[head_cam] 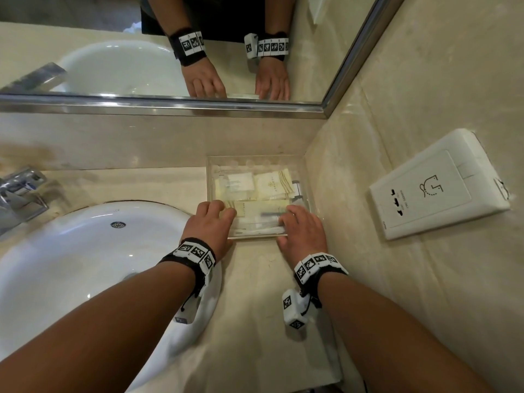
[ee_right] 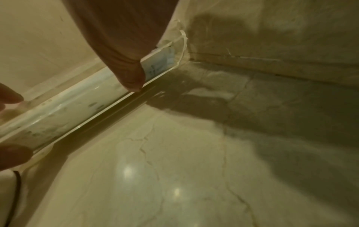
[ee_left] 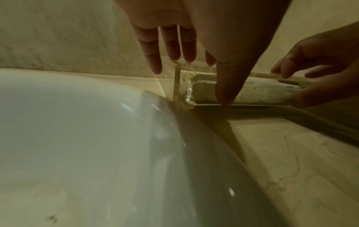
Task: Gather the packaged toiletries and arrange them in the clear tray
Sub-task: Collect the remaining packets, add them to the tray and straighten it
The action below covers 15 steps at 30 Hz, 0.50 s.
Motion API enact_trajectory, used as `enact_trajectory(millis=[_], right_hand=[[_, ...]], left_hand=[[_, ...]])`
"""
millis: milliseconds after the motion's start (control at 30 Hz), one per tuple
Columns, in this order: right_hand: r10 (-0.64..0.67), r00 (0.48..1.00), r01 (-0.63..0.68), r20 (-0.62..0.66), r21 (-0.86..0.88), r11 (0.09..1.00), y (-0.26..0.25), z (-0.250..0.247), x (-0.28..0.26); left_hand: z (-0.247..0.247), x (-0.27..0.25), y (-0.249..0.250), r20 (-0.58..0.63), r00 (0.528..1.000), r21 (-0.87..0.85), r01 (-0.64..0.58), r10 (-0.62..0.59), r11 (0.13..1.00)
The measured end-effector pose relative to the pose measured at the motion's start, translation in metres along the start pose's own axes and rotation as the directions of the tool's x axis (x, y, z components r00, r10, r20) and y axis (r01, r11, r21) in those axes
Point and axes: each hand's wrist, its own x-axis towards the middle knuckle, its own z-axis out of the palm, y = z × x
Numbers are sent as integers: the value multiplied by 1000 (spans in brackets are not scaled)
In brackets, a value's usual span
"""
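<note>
The clear tray (head_cam: 255, 159) stands in the far right corner of the marble counter, against both walls. Several white and cream packaged toiletries (head_cam: 272, 184) lie flat inside it. My left hand (head_cam: 209, 219) is at the tray's near left corner, with straight fingers (ee_left: 170, 46) reaching over the rim and the thumb (ee_left: 225, 86) pressing the front wall (ee_left: 262, 93). My right hand (head_cam: 303, 225) pinches the near right corner: bent fingers (ee_left: 281, 69) over the rim, thumb (ee_right: 128, 64) on the front wall (ee_right: 68, 110).
A white basin (head_cam: 71, 265) sits just left of the tray, with a chrome tap (head_cam: 19, 194) behind it. A framed mirror (head_cam: 170, 52) hangs above the backsplash. A white shaver socket (head_cam: 436, 185) is on the right wall. Bare counter (head_cam: 255, 293) lies in front of the tray.
</note>
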Motion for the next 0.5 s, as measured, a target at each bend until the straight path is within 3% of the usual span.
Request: enact_trajectory(millis=[500], right_hand=[[90, 995, -91, -33, -7, 996, -4, -2, 26]], left_hand=[[1, 20, 0, -32, 999, -37, 25, -26, 999]])
